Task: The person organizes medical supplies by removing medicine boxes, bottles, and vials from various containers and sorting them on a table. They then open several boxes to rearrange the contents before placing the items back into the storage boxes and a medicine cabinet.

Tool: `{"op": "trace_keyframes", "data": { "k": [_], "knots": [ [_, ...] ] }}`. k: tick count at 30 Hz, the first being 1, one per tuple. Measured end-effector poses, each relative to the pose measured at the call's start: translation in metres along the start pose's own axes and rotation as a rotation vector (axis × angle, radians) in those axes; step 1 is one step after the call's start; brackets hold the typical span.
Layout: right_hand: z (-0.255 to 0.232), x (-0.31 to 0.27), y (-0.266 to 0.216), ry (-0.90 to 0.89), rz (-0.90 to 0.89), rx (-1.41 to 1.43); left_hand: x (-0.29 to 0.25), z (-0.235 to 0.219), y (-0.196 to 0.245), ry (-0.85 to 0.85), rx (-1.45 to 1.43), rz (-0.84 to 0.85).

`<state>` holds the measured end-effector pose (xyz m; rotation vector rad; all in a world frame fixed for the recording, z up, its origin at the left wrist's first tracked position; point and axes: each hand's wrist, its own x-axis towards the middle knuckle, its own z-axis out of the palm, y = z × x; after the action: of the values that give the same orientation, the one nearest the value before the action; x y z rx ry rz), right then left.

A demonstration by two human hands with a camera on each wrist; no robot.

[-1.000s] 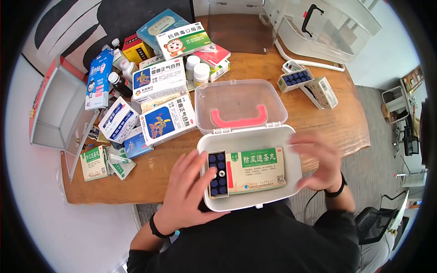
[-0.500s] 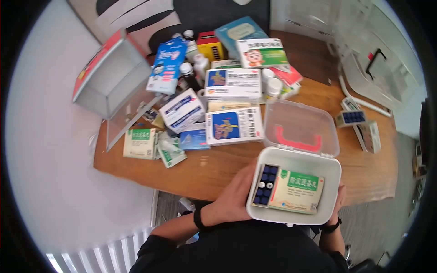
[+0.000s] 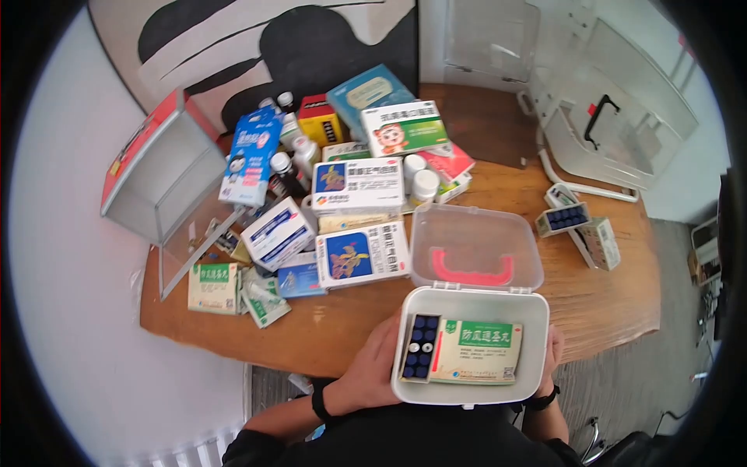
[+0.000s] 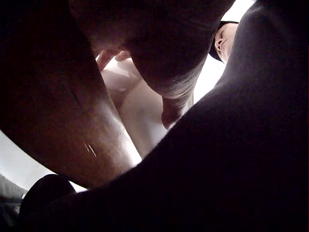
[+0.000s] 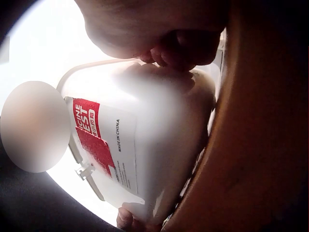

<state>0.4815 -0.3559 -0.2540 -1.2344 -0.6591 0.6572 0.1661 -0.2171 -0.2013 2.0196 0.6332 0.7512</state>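
A white plastic medicine box (image 3: 471, 398) with its clear lid (image 3: 475, 233) swung back sits low in front of me, at the table's near edge. My left hand (image 3: 375, 366) holds its left side, and my right hand (image 3: 554, 350) grips the right side, mostly hidden behind the wall. Inside, a carton of dark-capped vials (image 3: 420, 348) stands at the left, beside a flat beige and green medicine carton (image 3: 476, 354). The right wrist view shows the box's underside label (image 5: 104, 140) and curled fingers (image 5: 178, 55) against the box. The left wrist view is dark, with fingertips (image 4: 123, 55) by the white wall.
Medicine cartons (image 3: 358, 187) and white bottles (image 3: 425, 187) are piled at the back left of the wooden table (image 3: 342, 331). An open red and grey case (image 3: 167, 171) stands left of them. Another vial carton (image 3: 563, 219) lies to the right, below a large clear bin (image 3: 607, 140).
Both hands went from hovering over and beside the box to holding its sides. The box's front now shows more from above, and the head view has turned left.
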Motion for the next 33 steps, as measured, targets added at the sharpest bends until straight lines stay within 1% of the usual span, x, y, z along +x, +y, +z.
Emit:
{"op": "trace_keyframes", "data": {
  "k": [2, 3, 4, 5, 6, 7, 8, 9, 10, 12, 13, 14, 16, 17, 18, 20, 22, 24, 25, 27, 28, 30, 31, 33],
  "knots": [
    [-0.003, -0.001, 0.001, -0.027, 0.038, -0.016, 0.002, -0.007, 0.001, -0.064, 0.004, 0.015],
    [-0.001, -0.002, -0.002, -0.015, 0.091, 0.028, 0.001, -0.007, -0.001, -0.068, -0.045, -0.024],
    [-0.008, -0.001, 0.004, -0.077, 0.029, -0.023, 0.003, -0.009, 0.004, -0.057, -0.045, -0.045],
    [-0.006, 0.000, 0.004, -0.090, -0.021, -0.070, -0.001, -0.005, 0.001, -0.032, -0.080, -0.053],
    [0.008, 0.003, -0.020, -0.135, 0.038, -0.083, -0.005, -0.001, -0.003, -0.013, -0.116, -0.062],
    [0.002, 0.007, -0.013, -0.203, -0.055, -0.100, -0.002, 0.000, 0.000, -0.015, -0.134, -0.103],
    [0.004, 0.008, -0.017, -0.201, -0.077, -0.164, 0.001, 0.000, 0.004, -0.014, -0.145, -0.149],
    [0.008, 0.010, -0.021, -0.216, -0.080, -0.175, 0.001, 0.002, 0.003, -0.002, -0.146, -0.157],
    [0.006, 0.012, -0.022, -0.267, -0.030, -0.138, 0.003, 0.004, 0.004, 0.006, -0.218, -0.176],
    [0.011, 0.010, -0.024, -0.269, 0.041, -0.072, -0.006, 0.008, -0.001, 0.033, -0.309, -0.233],
    [0.014, 0.010, -0.026, -0.253, 0.037, -0.076, -0.001, 0.008, 0.002, 0.016, -0.371, -0.182],
    [0.018, 0.010, -0.028, -0.251, 0.043, -0.036, 0.001, 0.009, 0.007, 0.003, -0.375, -0.177],
    [0.013, 0.014, -0.035, -0.240, 0.040, 0.003, 0.003, 0.010, 0.012, 0.035, -0.392, -0.158],
    [0.004, 0.017, -0.041, -0.212, -0.140, -0.206, 0.000, 0.008, -0.001, -0.041, -0.382, -0.114],
    [-0.005, 0.021, -0.048, -0.182, -0.316, -0.418, -0.006, 0.009, -0.010, -0.050, -0.386, -0.110],
    [-0.022, 0.048, -0.076, 0.065, -0.694, -0.685, -0.003, 0.010, -0.005, -0.037, -0.464, -0.167],
    [-0.028, 0.081, -0.129, 0.224, -0.684, -1.051, -0.002, 0.011, -0.001, -0.037, -0.449, -0.153],
    [-0.029, 0.121, -0.142, 0.284, -0.734, -1.222, 0.001, 0.011, 0.002, -0.021, -0.413, -0.117],
    [-0.036, 0.132, -0.140, 0.293, -0.738, -1.225, 0.004, 0.011, 0.004, -0.026, -0.414, -0.108],
    [-0.056, 0.152, -0.123, 0.106, -0.449, -1.326, 0.006, 0.014, 0.007, -0.004, -0.432, -0.079],
    [-0.065, 0.163, -0.117, 0.105, -0.458, -1.330, 0.007, 0.015, 0.004, 0.002, -0.436, -0.072],
    [-0.077, 0.175, -0.106, 0.016, -0.264, -1.373, 0.000, 0.013, -0.003, 0.014, -0.357, -0.104],
    [-0.080, 0.176, -0.107, 0.006, -0.265, -1.370, -0.002, 0.013, -0.002, 0.022, -0.354, -0.109],
    [-0.085, 0.172, -0.108, 0.102, -0.281, -1.271, -0.005, 0.010, 0.000, 0.032, -0.196, -0.084]
  ]
}}
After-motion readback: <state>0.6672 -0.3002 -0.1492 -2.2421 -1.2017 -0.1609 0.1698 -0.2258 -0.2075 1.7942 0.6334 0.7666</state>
